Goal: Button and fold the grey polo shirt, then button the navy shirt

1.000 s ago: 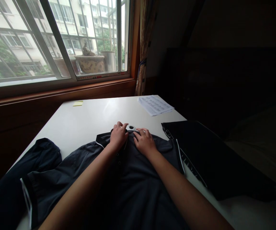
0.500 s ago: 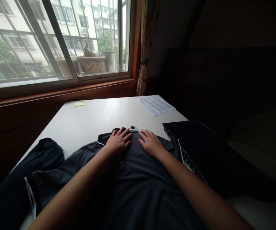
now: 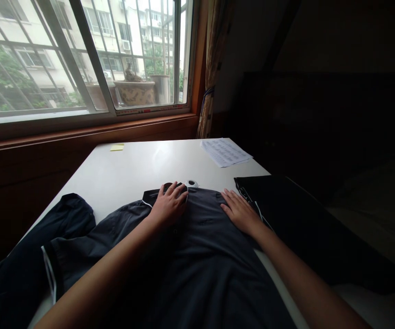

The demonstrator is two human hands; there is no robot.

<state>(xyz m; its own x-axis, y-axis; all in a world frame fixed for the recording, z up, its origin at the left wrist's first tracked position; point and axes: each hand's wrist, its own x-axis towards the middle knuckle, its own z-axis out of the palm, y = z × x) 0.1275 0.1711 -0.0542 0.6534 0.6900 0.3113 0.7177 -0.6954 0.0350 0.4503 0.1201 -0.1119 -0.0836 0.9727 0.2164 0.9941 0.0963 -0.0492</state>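
Observation:
A dark grey short-sleeved shirt (image 3: 211,246) with white piping lies spread on the white table (image 3: 136,169). On its dark collar (image 3: 150,197) rests my left hand (image 3: 170,204), palm down with the fingers apart. My right hand (image 3: 241,211) lies flat on the shirt's right shoulder, fingers stretched toward the far edge. Just beyond the collar sits a small round white object with a dark centre (image 3: 192,183); I cannot make out what it is. The shirt's left sleeve (image 3: 70,256) extends toward the near left, and the right sleeve is mostly hidden by my right hand and forearm.
Dark folded cloth (image 3: 300,228) lies along the table's right side. A dark blue garment (image 3: 56,228) hangs over the left edge. Printed sheets (image 3: 226,152) and a yellow sticky note (image 3: 117,147) lie near the far edge. Beyond stands a barred window (image 3: 136,55) with a curtain (image 3: 211,77).
My right hand has slid right, from beside the collar to the shirt's shoulder. The shirt's right sleeve has folded inward or under there. My left hand stays at the collar.

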